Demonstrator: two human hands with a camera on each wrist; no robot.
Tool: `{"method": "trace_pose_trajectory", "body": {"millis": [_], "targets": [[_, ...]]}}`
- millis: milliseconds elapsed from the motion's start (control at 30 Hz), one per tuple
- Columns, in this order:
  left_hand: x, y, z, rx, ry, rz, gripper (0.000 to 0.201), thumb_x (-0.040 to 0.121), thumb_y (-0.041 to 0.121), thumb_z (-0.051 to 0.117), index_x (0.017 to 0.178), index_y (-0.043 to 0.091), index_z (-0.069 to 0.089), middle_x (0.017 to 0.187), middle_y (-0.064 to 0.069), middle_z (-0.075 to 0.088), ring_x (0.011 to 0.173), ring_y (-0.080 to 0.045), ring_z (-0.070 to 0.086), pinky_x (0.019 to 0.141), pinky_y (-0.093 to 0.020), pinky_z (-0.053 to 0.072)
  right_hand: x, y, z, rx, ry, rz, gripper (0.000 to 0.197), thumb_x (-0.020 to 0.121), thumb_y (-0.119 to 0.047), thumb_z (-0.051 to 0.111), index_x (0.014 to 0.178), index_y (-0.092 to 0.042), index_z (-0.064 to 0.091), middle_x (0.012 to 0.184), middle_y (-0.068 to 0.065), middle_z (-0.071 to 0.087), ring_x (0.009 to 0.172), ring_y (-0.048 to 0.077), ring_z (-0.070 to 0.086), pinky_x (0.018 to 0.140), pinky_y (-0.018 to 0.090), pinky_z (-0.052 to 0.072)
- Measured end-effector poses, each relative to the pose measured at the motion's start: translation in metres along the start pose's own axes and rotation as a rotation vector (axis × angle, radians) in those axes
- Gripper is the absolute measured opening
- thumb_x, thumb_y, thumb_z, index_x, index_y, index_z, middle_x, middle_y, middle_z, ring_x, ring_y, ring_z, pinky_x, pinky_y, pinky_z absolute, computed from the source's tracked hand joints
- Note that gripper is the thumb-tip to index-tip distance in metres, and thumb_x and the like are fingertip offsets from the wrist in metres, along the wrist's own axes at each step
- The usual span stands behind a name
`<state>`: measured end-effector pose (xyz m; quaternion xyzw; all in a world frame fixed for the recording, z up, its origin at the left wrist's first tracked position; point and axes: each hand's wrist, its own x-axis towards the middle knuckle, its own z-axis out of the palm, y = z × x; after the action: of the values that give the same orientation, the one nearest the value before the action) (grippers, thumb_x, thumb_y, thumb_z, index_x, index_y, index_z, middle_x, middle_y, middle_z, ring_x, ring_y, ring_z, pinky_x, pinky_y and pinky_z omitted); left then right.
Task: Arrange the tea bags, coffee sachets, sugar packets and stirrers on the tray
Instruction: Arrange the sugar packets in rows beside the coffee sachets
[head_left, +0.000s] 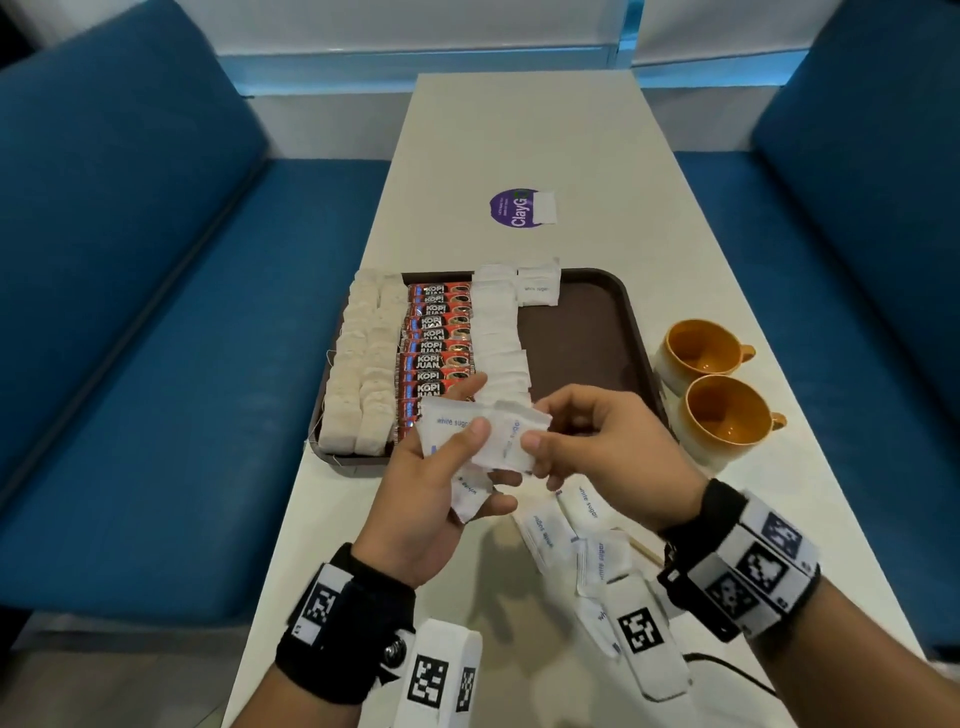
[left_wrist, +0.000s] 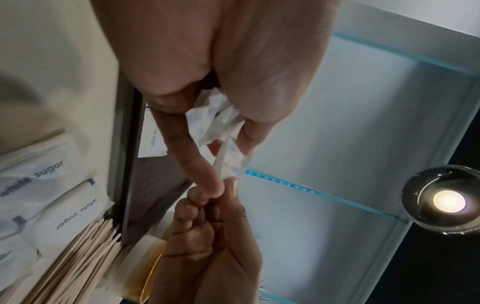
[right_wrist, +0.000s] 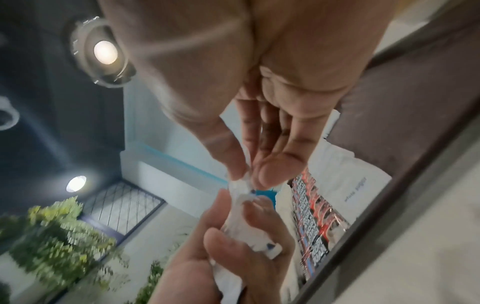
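Note:
A brown tray (head_left: 592, 332) holds two rows of tea bags (head_left: 358, 374), a column of red coffee sachets (head_left: 436, 343) and a column of white sugar packets (head_left: 498, 332), with one more packet (head_left: 537, 288) starting a column to their right. Above the tray's near edge my left hand (head_left: 441, 467) holds a bunch of sugar packets (head_left: 457, 431). My right hand (head_left: 582, 441) pinches one packet (head_left: 511, 436) of that bunch between thumb and fingers. The wrist views show the same pinch (left_wrist: 228, 164) (right_wrist: 244, 187). Wooden stirrers (left_wrist: 78, 263) lie beside the tray.
Two orange-lined cups (head_left: 698, 353) (head_left: 727, 415) stand right of the tray. Loose sugar packets (head_left: 571, 530) lie on the white table (head_left: 519, 130) near my right wrist. A purple sticker (head_left: 514, 208) with a packet beside it lies farther back. Blue benches (head_left: 156, 312) flank the table.

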<state>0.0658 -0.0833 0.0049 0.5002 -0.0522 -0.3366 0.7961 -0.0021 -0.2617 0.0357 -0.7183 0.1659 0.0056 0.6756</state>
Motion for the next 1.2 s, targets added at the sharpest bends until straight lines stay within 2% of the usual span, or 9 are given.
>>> {"method": "trace_pose_trajectory", "body": {"millis": [100, 200, 333, 433, 600, 733, 1000, 1100, 1200], "targets": [[0.000, -0.001, -0.001, -0.054, 0.008, -0.023, 0.022, 0.095, 0.022, 0.068, 0.116, 0.019, 0.063, 0.101, -0.014, 0.064, 0.072, -0.021, 0.063, 0.053, -0.031, 0.051, -0.004, 0.001, -0.001, 0.211, 0.041, 0.073, 0.019, 0.088, 0.005, 0.072, 0.102, 0.013, 0.062, 0.089, 0.038, 0.068, 0.068, 0.033, 0.069, 0.061, 0.036, 0.060], [0.000, -0.001, -0.002, -0.085, -0.036, -0.038, 0.031, 0.086, 0.022, 0.076, 0.110, 0.019, 0.055, 0.094, -0.011, 0.059, 0.071, -0.023, 0.062, 0.053, -0.031, 0.048, -0.008, -0.001, -0.002, 0.364, 0.066, 0.113, 0.010, 0.088, 0.010, 0.067, 0.094, 0.006, 0.060, 0.093, 0.039, 0.069, 0.070, 0.036, 0.073, 0.061, 0.035, 0.062], [0.001, -0.004, 0.002, -0.009, -0.057, -0.005, 0.034, 0.081, 0.004, 0.075, 0.102, 0.015, 0.050, 0.083, -0.011, 0.059, 0.065, -0.023, 0.058, 0.048, -0.029, 0.044, -0.009, -0.004, -0.003, 0.437, 0.047, 0.127, 0.016, 0.086, 0.001, 0.069, 0.079, -0.002, 0.054, 0.091, 0.034, 0.072, 0.073, 0.040, 0.073, 0.066, 0.040, 0.063], [0.002, -0.005, 0.005, 0.035, -0.005, 0.024, 0.031, 0.079, 0.003, 0.075, 0.098, 0.016, 0.053, 0.083, -0.011, 0.057, 0.060, -0.023, 0.056, 0.044, -0.026, 0.040, -0.008, -0.003, -0.004, 0.398, 0.038, 0.101, 0.021, 0.080, -0.011, 0.073, 0.084, 0.000, 0.056, 0.089, 0.029, 0.074, 0.073, 0.038, 0.074, 0.067, 0.039, 0.064], [0.003, -0.003, 0.002, 0.035, -0.004, 0.042, 0.031, 0.079, 0.003, 0.073, 0.101, 0.016, 0.053, 0.084, -0.010, 0.058, 0.057, -0.022, 0.056, 0.043, -0.023, 0.038, -0.004, 0.007, -0.008, 0.318, 0.079, 0.070, 0.039, 0.074, -0.013, 0.078, 0.106, 0.006, 0.067, 0.098, 0.026, 0.074, 0.071, 0.031, 0.070, 0.063, 0.033, 0.060], [0.006, -0.006, -0.001, 0.039, -0.003, 0.053, 0.029, 0.080, 0.003, 0.072, 0.100, 0.017, 0.055, 0.086, -0.012, 0.057, 0.058, -0.021, 0.056, 0.042, -0.025, 0.039, 0.000, 0.008, -0.005, 0.366, 0.083, 0.097, 0.034, 0.082, -0.019, 0.072, 0.104, 0.007, 0.071, 0.098, 0.031, 0.071, 0.071, 0.031, 0.068, 0.062, 0.032, 0.060], [0.014, -0.009, -0.005, 0.038, 0.042, 0.030, 0.028, 0.079, 0.003, 0.074, 0.098, 0.018, 0.058, 0.091, -0.013, 0.053, 0.061, -0.022, 0.056, 0.046, -0.026, 0.041, 0.008, 0.008, -0.005, 0.321, 0.099, 0.137, 0.030, 0.106, -0.022, 0.052, 0.107, -0.001, 0.074, 0.095, 0.020, 0.076, 0.074, 0.033, 0.068, 0.064, 0.036, 0.061], [0.017, -0.009, -0.006, 0.023, 0.057, 0.021, 0.028, 0.080, 0.003, 0.074, 0.096, 0.019, 0.058, 0.084, -0.009, 0.057, 0.061, -0.022, 0.057, 0.046, -0.026, 0.042, 0.014, 0.009, -0.002, 0.325, 0.114, 0.121, 0.032, 0.098, -0.028, 0.062, 0.106, 0.002, 0.072, 0.097, 0.021, 0.076, 0.071, 0.033, 0.069, 0.062, 0.036, 0.061], [0.022, -0.009, -0.007, 0.000, 0.083, 0.002, 0.031, 0.083, 0.000, 0.076, 0.098, 0.019, 0.057, 0.088, -0.009, 0.060, 0.062, -0.021, 0.058, 0.047, -0.028, 0.043, 0.022, 0.009, -0.002, 0.348, 0.114, 0.088, 0.032, 0.080, -0.017, 0.077, 0.100, 0.007, 0.070, 0.091, 0.024, 0.073, 0.068, 0.032, 0.070, 0.062, 0.036, 0.063]]}}
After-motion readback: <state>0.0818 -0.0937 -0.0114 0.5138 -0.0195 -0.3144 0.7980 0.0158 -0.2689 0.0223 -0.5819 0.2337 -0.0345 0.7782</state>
